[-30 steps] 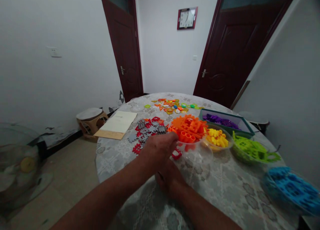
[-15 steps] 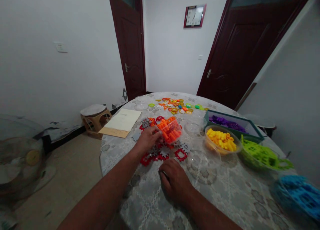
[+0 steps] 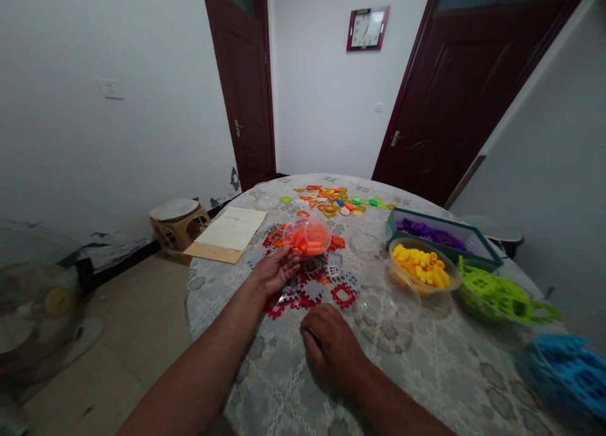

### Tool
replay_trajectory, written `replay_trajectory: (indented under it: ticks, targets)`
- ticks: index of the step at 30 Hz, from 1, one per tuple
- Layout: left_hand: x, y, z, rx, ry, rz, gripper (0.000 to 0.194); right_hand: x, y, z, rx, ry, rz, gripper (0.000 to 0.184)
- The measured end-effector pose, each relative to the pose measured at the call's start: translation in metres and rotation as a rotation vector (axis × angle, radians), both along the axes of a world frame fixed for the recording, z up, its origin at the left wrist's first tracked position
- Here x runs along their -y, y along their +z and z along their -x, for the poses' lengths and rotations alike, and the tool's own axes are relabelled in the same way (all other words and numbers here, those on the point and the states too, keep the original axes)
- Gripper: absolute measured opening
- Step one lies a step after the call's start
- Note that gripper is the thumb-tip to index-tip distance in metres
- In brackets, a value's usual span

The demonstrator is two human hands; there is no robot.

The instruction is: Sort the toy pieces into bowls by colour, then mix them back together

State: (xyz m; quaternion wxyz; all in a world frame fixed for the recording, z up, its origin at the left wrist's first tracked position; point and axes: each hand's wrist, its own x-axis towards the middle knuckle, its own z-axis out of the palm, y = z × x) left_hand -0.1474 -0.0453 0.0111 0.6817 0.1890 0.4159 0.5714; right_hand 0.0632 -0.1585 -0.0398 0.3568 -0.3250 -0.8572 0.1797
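Observation:
My left hand (image 3: 277, 272) pinches the near-left edge of a clear plastic bowl (image 3: 318, 226) between thumb and finger; its other fingers stretch out below. The bowl is tilted over the pile, and orange plastic pieces (image 3: 303, 240) show through its wall. Under and around it lie red and grey toothed building pieces (image 3: 312, 291), with a few orange ones among them. My right hand (image 3: 334, 338) rests on the table just nearer to me, its fingers curled in a loose fist with nothing visible in them.
On the right stand a bowl of yellow pieces (image 3: 421, 265), a green box (image 3: 478, 243) with purple pieces, a bowl of lime pieces (image 3: 497, 294) and blue pieces (image 3: 568, 366). A clear lid (image 3: 386, 310) lies nearer. Mixed pieces (image 3: 326, 199) lie farther back; papers (image 3: 231, 228) lie left.
My left hand has turned its palm more upward and tipped the bowl over, moving it slightly left. The bowl's base now faces me. My right hand has stayed put.

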Motion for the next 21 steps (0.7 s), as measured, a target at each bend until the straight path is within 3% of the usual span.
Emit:
replay_trajectory:
  ticks: [9,21]
  targets:
    - [0.003,0.012,0.005,0.189,0.073,0.032,0.018,-0.001,-0.003,0.000,0.004,0.002,-0.013,0.016]
    - [0.009,0.035,0.012,0.220,0.094,-0.056,0.021,-0.001,-0.004,0.001,0.007,-0.004,-0.003,0.014]
